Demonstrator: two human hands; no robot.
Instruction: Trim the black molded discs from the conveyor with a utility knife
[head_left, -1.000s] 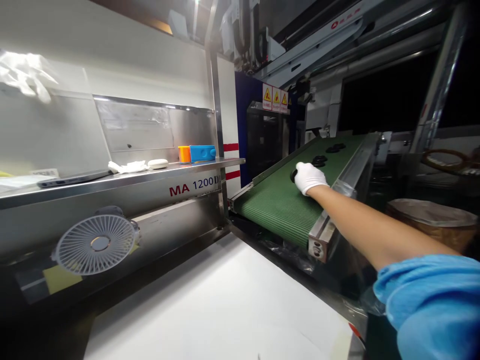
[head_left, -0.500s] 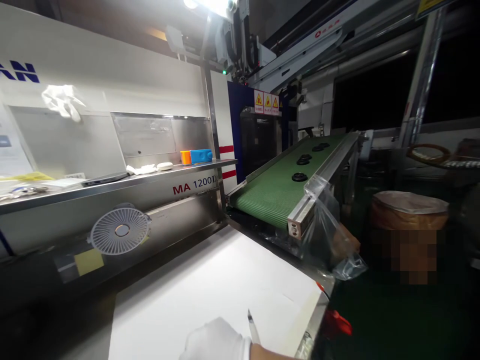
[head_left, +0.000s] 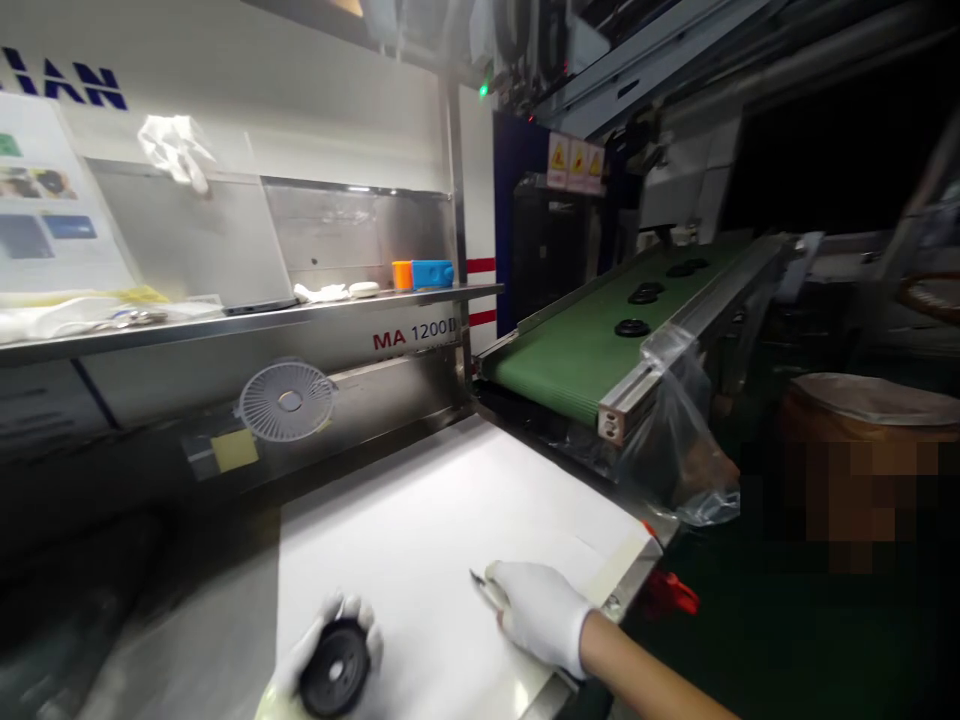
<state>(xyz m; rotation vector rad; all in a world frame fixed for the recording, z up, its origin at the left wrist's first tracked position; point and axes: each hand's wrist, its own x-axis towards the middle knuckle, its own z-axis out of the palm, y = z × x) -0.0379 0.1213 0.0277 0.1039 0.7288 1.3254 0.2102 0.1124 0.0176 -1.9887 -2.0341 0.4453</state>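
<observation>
My left hand grips one black disc part over the white table. My right hand pinches a small blade that has not yet touched it. I judge most of the work remains, as more discs wait on the green conveyor.

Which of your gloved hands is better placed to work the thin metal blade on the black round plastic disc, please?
Probably the right hand: it grips the blade over the white tabletop, while the left hand holds the disc close beside it.
</observation>
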